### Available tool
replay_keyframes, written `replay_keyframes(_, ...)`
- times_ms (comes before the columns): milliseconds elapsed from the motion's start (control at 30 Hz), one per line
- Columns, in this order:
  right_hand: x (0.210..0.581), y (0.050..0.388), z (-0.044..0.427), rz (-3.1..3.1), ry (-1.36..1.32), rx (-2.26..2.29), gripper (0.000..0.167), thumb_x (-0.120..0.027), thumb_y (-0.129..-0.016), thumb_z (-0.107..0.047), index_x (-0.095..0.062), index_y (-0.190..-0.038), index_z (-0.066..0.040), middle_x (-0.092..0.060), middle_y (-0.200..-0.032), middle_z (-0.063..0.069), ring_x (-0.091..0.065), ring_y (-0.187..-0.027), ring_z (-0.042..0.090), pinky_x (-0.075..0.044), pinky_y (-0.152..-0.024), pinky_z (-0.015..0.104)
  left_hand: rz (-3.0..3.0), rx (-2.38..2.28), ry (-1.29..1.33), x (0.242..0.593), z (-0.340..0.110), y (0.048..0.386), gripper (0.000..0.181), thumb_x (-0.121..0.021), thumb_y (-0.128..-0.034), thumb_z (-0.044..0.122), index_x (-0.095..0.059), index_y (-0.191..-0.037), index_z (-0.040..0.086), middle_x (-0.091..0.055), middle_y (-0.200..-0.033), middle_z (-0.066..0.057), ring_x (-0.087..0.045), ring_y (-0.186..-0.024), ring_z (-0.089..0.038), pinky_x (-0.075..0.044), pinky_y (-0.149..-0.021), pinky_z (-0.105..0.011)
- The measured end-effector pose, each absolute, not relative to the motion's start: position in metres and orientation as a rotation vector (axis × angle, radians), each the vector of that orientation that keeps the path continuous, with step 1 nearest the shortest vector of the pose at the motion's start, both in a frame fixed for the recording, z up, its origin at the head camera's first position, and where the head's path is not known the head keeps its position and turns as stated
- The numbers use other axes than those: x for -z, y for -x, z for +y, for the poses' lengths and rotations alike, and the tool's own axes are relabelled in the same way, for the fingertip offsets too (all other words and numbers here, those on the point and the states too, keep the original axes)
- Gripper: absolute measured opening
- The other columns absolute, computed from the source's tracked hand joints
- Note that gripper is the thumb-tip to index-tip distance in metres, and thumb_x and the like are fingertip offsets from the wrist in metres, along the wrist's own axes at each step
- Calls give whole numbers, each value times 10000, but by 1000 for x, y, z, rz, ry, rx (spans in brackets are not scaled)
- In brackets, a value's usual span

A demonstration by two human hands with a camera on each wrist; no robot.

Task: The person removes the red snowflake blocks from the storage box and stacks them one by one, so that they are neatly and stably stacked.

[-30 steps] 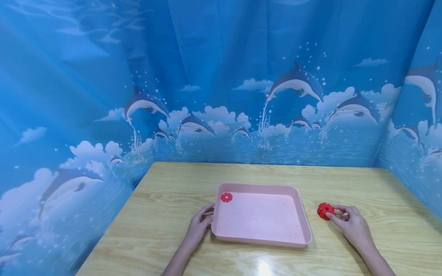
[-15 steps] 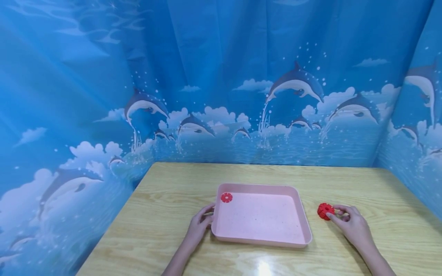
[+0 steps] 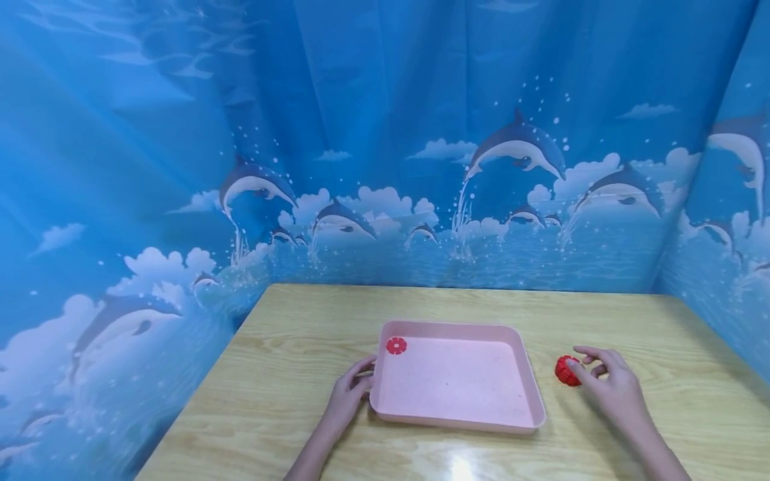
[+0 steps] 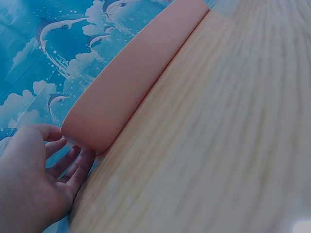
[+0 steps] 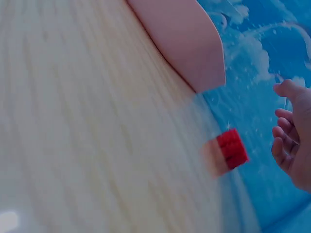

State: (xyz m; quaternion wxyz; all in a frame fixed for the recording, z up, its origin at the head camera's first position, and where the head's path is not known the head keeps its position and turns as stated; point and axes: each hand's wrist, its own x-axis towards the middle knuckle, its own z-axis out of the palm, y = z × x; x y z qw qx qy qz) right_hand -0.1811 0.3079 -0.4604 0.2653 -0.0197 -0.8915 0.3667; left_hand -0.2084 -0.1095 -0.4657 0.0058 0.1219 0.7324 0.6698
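My left hand (image 3: 350, 389) holds the left side of a pink tray (image 3: 457, 423), thumb at the rim and curled fingers against the lower outer wall in the left wrist view. Inside the tray's far left corner lies a flat red notched disc (image 3: 396, 345) with a hole in its middle. To the right of the tray, a short stack of red notched discs (image 3: 567, 371) stands on the table. My right hand (image 3: 615, 386) hovers just beside and above that stack with loosely spread fingers. In the right wrist view a gap separates the hand (image 5: 297, 136) from the red stack (image 5: 232, 149).
The wooden table (image 3: 289, 347) bears the tray and the discs. Behind it and at both sides hangs a blue curtain (image 3: 385, 120) printed with dolphins. A bright light reflection (image 3: 461, 467) shows near the table's front.
My right hand has let go of the red disc stack, its fingers lifting and spreading away. The stack stays where it was. My left hand and the tray have not visibly moved.
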Motion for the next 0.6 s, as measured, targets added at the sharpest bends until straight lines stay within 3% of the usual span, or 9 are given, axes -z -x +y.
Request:
replay_keyframes(233, 432, 188, 257, -2402, -109, -1025, 300, -713, -794, -144, -626, -1053, -20, -502, -867, 45, -465, -644, 56, -402, -465, 226, 2309, -2078, -359, 463, -110, 208, 386, -492, -898, 4, -449, -1258, -127, -473, -1184, -319, -523, -1003, -406, -524, -742, -300)
replay_keyframes(600, 417, 217, 168, -2506, -345, -1108, 353, -727, -787, -241, -625, -1068, -52, -533, -859, 6, -481, -659, 124, -429, -513, 235, 2269, -2110, -388, 477, -112, 215, 391, -500, -893, -4, -449, -1261, -122, -478, -1181, -315, -528, -1003, -411, -529, -735, -296)
